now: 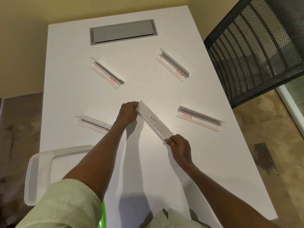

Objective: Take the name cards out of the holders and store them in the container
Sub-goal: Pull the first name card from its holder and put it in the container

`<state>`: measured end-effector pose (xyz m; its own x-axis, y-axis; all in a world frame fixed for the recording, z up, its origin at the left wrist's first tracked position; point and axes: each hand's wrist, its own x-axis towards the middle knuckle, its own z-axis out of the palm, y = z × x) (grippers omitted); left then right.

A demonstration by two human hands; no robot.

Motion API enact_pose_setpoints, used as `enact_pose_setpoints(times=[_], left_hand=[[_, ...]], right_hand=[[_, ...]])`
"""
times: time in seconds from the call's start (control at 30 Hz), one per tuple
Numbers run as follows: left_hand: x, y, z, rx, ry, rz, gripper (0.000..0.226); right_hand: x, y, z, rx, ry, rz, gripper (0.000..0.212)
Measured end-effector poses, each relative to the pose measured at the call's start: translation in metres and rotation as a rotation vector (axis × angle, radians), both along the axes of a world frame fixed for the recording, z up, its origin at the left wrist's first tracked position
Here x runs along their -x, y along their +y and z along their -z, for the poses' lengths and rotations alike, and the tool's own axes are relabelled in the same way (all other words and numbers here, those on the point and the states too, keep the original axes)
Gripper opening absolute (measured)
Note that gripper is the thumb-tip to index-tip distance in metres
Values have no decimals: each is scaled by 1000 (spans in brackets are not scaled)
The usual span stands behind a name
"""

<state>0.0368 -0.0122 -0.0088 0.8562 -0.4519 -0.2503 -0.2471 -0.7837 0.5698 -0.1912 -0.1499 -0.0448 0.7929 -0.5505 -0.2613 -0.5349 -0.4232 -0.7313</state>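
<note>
White table point(181, 162) in a tan-walled room, mesh chair point(255, 46) at 2 o'clock, grey cable hatch point(123, 31) at 12.

Right-hand fingertips point(167, 141) pinch the near end of the centre holder point(158, 124); whether they have the card edge or only the plastic, cannot tell. Right hand point(181, 149) sits at the holder's 5 o'clock end. Left hand point(127, 111) curls round the far end at 11 o'clock, steadying it. Name card point(153, 120) with handwriting is inside the holder, not visibly slid out.

Progress, judged: early. Container point(41, 170), a translucent tray at 8 o'clock on the table edge, shows no cards in the visible part; the left arm covers some of it. This looks like the first card being worked.

Left to do: holder at 9 o'clock point(93, 125) shows a written card. Holders at 11 o'clock point(107, 73), 1 o'clock point(172, 65) and 3 o'clock point(199, 118) show only red labels from this side; cards not readable.

Obstruction: left forearm lies across the path to the tray.
</note>
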Motion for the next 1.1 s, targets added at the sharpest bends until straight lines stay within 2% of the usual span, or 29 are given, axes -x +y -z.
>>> enact_pose_setpoints(times=[0.17, 0.3, 0.37, 0.47, 0.53, 0.7, 0.93, 1.1], left_hand=[[7, 2, -24, -95, -117, 33, 37], [15, 6, -36, -167, -167, 33, 39], [18, 8, -39, -188, -145, 19, 32], [21, 16, -38, -195, -54, -57, 40], [22, 22, -40, -217, -14, -104, 36], [27, 33, -48, -279, 72, -144, 31], [40, 36, -43, -272, 118, -225, 15], [45, 36, -38, -242, 151, -269, 15]], right_hand=[[-6, -5, -11, -101, -81, 134, 21], [-13, -7, -16, -227, -39, 245, 20], [-18, -10, -18, -321, -2, 301, 21], [-26, -18, -24, -405, 52, 343, 32], [-35, -28, -30, -455, 130, 356, 33], [-59, -57, -43, -591, 325, 294, 31], [-100, -75, -51, -524, 432, 163, 34], [-116, -77, -52, -422, 444, 123, 24]])
